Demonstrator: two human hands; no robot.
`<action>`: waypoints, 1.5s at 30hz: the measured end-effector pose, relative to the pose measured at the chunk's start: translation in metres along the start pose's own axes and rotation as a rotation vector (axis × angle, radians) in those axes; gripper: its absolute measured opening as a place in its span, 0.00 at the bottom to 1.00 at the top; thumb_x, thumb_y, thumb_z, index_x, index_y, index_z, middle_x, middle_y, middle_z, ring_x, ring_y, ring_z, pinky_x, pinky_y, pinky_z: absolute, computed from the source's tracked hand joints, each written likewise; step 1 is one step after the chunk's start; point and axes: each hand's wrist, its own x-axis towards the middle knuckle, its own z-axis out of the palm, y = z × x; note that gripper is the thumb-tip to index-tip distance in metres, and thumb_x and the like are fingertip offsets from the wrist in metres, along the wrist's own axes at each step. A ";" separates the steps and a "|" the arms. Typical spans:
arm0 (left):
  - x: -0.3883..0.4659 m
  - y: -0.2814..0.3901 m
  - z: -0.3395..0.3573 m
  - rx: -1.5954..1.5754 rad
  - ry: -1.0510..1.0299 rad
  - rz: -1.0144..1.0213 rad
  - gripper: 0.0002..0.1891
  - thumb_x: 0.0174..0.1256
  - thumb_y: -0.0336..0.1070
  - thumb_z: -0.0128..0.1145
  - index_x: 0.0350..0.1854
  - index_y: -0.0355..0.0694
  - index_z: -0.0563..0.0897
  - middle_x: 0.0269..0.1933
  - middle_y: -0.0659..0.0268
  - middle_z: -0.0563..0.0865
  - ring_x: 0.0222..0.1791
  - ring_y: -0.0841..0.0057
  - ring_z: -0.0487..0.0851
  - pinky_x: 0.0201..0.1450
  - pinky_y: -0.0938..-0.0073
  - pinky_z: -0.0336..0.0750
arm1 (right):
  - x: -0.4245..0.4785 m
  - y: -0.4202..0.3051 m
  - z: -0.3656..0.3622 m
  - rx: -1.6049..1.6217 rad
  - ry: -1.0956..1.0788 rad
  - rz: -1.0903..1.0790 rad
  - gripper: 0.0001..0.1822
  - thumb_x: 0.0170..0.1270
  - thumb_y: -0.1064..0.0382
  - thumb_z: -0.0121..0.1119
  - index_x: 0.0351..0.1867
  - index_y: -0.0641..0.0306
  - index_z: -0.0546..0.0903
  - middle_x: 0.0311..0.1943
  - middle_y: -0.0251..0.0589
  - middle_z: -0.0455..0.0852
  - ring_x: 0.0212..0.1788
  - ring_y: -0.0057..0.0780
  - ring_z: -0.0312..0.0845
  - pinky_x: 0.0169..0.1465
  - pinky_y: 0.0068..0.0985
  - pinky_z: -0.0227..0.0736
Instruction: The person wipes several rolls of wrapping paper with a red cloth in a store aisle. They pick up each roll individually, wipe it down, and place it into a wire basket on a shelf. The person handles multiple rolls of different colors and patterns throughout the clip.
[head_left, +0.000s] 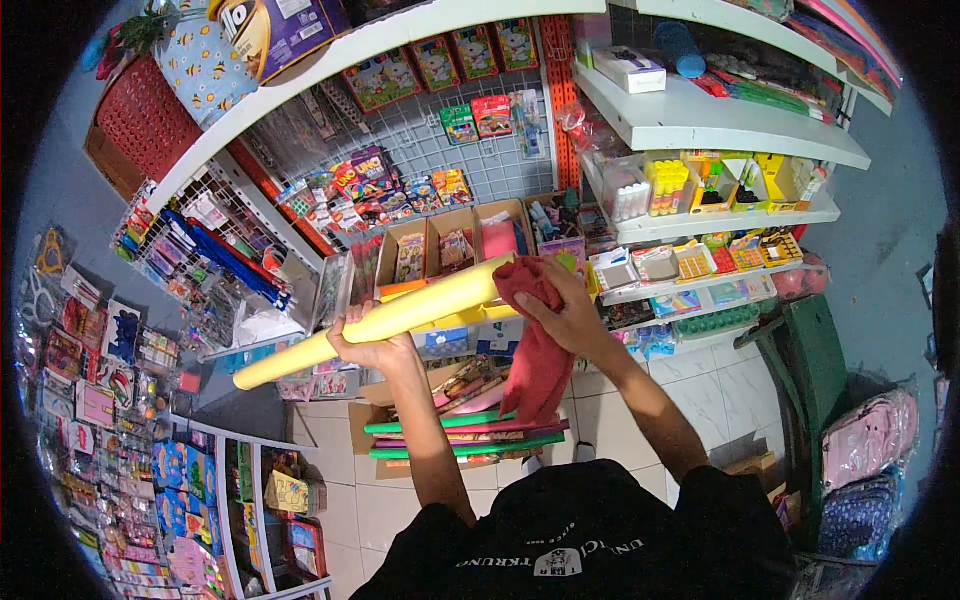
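Note:
A long yellow roll (420, 304), perhaps paper or foam sheet, lies slantwise across the view in front of me. My left hand (371, 337) grips it from below, near its middle. At the roll's upper right end, my right hand (559, 304) holds a dark red cloth (536, 367) bunched against the tip. The rest of the cloth hangs down below that hand. Under my arms, a cardboard box (367, 427) holds several rolls, among them a green roll (465, 454) lying across its top.
Ahead, a white wire grid (495, 176) carries hanging packs above cardboard bins (454, 259). White shelves (720, 139) with stationery boxes stand to the right. Packaged goods (120, 390) hang at the left. A green chair (814, 360) and wrapped bags (866, 442) are at the right.

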 end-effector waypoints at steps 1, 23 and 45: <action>-0.002 0.001 0.001 0.012 -0.025 -0.003 0.11 0.58 0.40 0.53 0.18 0.46 0.70 0.19 0.73 0.73 0.22 0.80 0.73 0.40 0.71 0.76 | 0.001 -0.005 -0.005 -0.010 -0.056 0.027 0.23 0.62 0.55 0.62 0.53 0.68 0.74 0.50 0.51 0.77 0.53 0.45 0.74 0.59 0.34 0.66; -0.016 -0.023 0.028 -0.004 -0.154 0.144 0.11 0.58 0.33 0.51 0.44 0.41 0.71 0.24 0.68 0.71 0.22 0.80 0.71 0.26 0.81 0.71 | -0.031 -0.013 0.015 0.484 -0.076 0.538 0.23 0.65 0.51 0.60 0.53 0.68 0.76 0.42 0.43 0.82 0.41 0.27 0.78 0.45 0.25 0.73; -0.043 -0.022 0.036 0.226 -0.173 0.011 0.10 0.69 0.39 0.48 0.51 0.50 0.70 0.28 0.69 0.70 0.22 0.83 0.68 0.24 0.81 0.69 | -0.015 0.025 -0.005 0.639 0.396 0.513 0.28 0.71 0.38 0.42 0.46 0.62 0.79 0.40 0.38 0.82 0.34 0.24 0.78 0.39 0.22 0.74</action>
